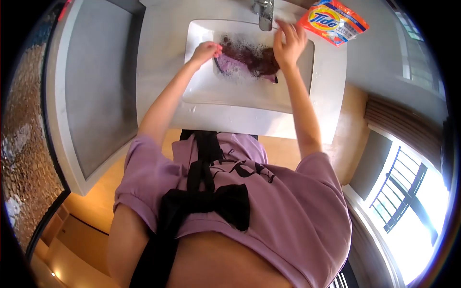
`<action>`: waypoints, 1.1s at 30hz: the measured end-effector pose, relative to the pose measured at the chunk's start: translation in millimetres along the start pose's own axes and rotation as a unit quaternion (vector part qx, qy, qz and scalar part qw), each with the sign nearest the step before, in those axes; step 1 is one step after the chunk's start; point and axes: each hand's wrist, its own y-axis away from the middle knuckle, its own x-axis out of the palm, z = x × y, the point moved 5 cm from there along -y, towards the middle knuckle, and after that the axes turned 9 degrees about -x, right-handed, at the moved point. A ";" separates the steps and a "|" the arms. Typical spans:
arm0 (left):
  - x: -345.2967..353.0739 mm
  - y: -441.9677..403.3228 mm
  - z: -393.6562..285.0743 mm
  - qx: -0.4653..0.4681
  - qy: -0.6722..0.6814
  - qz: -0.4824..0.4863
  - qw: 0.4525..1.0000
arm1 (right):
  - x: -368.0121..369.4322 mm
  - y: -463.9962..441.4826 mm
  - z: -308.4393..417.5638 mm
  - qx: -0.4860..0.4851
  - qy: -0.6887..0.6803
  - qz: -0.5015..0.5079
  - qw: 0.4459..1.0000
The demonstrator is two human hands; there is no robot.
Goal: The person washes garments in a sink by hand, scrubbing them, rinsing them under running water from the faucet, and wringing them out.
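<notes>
Dark brown and purple cloth (247, 60) lies in sudsy water inside the white sink (240, 96). At the cloth's left end is my left hand (207, 51), its fingers curled together; whether they pinch any fabric is too small to make out. Above the sink's right part, just beside the faucet (265, 17), my right hand (289, 43) is raised with its fingers apart and nothing in it. An orange Tide packet (331, 21) rests on the counter just beyond my right hand.
The white counter (163, 113) surrounds the sink. A grey panel with a pale frame (77, 120) stands at the left. A bright window with dark bars (398, 187) is at the lower right.
</notes>
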 end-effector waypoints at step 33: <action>64.6 -83.1 43.8 -0.006 0.148 -0.211 0.966 | 97.5 167.1 -87.4 0.541 -0.319 -0.019 0.778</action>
